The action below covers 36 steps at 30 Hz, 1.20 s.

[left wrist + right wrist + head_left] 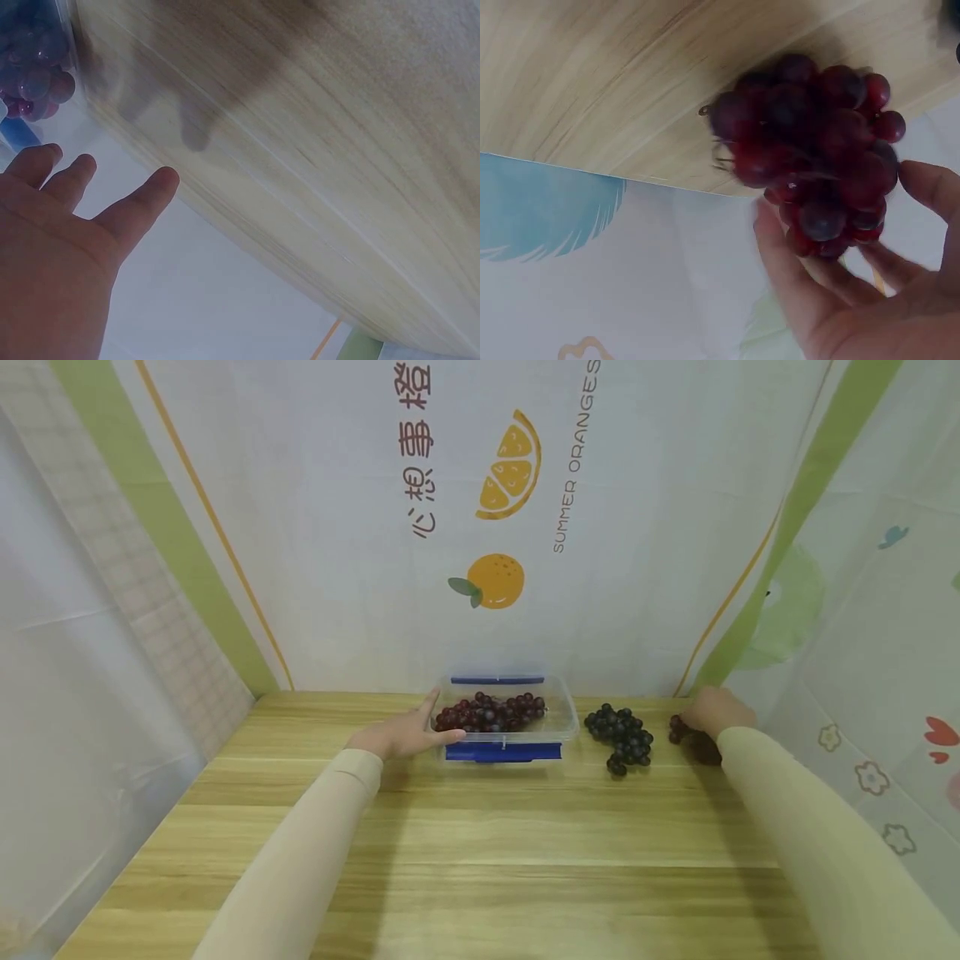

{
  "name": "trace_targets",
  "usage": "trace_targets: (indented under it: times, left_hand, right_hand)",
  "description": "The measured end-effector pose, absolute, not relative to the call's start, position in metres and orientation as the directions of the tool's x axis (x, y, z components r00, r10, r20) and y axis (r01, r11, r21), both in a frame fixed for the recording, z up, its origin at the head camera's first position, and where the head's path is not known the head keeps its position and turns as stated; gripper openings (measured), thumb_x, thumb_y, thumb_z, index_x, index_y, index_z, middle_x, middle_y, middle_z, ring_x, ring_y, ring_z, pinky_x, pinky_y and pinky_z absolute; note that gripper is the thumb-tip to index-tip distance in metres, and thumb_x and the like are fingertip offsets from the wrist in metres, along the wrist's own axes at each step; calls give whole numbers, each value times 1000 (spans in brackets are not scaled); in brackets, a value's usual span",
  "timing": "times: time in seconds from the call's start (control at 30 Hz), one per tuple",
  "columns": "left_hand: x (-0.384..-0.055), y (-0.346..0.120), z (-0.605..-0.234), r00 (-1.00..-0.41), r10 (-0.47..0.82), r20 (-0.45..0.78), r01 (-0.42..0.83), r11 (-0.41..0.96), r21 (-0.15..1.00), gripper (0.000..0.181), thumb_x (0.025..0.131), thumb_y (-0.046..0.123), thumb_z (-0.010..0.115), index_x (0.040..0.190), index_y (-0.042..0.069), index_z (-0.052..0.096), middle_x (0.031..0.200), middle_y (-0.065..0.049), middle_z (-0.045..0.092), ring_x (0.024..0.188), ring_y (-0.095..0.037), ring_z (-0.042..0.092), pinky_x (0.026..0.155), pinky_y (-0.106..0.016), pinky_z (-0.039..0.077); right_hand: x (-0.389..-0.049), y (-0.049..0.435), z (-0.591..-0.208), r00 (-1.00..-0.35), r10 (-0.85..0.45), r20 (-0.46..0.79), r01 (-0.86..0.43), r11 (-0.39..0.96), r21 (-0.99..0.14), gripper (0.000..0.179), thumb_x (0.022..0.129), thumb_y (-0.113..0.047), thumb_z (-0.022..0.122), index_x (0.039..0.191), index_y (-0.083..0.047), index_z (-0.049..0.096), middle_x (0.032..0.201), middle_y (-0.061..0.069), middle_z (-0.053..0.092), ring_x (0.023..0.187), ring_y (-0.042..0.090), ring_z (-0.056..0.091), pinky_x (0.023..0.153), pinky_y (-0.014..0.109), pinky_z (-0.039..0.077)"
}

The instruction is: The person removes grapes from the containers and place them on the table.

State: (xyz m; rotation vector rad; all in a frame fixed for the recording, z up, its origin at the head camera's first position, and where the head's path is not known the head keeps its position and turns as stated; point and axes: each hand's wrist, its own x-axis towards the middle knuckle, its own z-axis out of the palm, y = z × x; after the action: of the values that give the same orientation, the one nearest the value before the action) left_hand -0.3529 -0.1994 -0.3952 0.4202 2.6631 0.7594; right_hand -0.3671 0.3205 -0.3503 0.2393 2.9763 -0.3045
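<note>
My left hand [403, 733] rests against the left end of a clear plastic container [570, 720] with blue clips, its thumb at the front rim. Its fingers look straight and spread in the left wrist view. Inside the container lie dark red grapes [491, 713]. At the far right of the table, my right hand [716, 710] holds a bunch of red grapes [825, 150], thumb on one side and fingers on the other. In the head view the hand and sleeve hide part of that bunch. A bunch of black grapes [621, 737] lies between the container and my right hand.
The wooden table [525, 860] ends at a white printed curtain [360, 610] right behind the container. Another patterned curtain [847, 735] borders the right edge, close to my right hand. More fabric [97, 693] hangs along the left side.
</note>
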Motion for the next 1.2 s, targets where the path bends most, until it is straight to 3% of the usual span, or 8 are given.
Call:
trace_targets:
  times: [0.13,0.23,0.4,0.53,0.63,0.8,0.97,1.2]
  left_hand:
    - [-353,-199,-395,-898,369,-239,186,811,555,119,95,82,54,168,31,-25,176,-21,26,157,-47,38,122,-70,35]
    - [-353,-199,-395,-899,368,-238,187,813,552,119,94,83,53,168,30,-24,176,-21,25,157,-47,37,122,-70,35]
    - [-351,-201,-396,-904,359,-231,186,819,543,124,89,90,52,169,30,-23,176,-20,27,157,-47,39,122,-69,36]
    - [-350,-200,-397,-904,362,-226,191,817,545,120,93,85,52,168,32,-25,176,-19,25,158,-47,37,123,-70,34]
    - [-352,-200,-399,-903,369,-221,200,814,545,116,96,82,52,167,34,-27,177,-20,23,159,-47,35,123,-71,34]
    - [-353,-199,-399,-903,372,-215,203,810,550,116,96,82,52,166,35,-27,177,-20,22,159,-47,33,124,-71,32]
    - [-352,-200,-400,-904,372,-211,196,799,568,116,96,81,54,167,35,-27,177,-20,22,161,-46,31,125,-71,30]
    - [-350,-200,-399,-903,376,-206,193,786,587,118,94,81,55,166,36,-27,177,-21,23,161,-45,32,126,-71,29]
  right_hand:
    - [-368,317,-355,-971,128,-204,163,972,-169,68,104,-41,55,133,20,55,139,49,51,126,60,57,102,66,54]
    - [-370,315,-365,-965,115,-236,151,979,-139,79,107,-45,50,147,22,38,146,56,35,135,68,45,108,70,48]
    - [-377,312,-385,-955,143,-260,175,979,-102,94,109,-51,48,160,19,11,147,62,17,138,74,34,110,74,45]
    - [-377,312,-398,-969,163,-186,184,978,-101,95,107,-52,54,159,18,16,141,62,25,129,72,46,102,72,50]
    - [-378,314,-405,-978,161,-133,174,981,-91,89,107,-43,56,159,19,18,139,63,27,121,70,53,95,72,54]
    - [-380,316,-410,-980,165,-112,176,980,-94,75,108,-23,50,162,16,16,142,64,22,121,69,53,89,71,57]
    - [-376,321,-405,-988,112,-105,119,990,-69,68,108,-18,46,161,16,20,144,64,21,121,69,52,93,72,54]
    - [-371,325,-405,-996,66,-54,68,997,-36,60,107,-11,44,158,16,29,143,62,25,119,71,51,90,73,55]
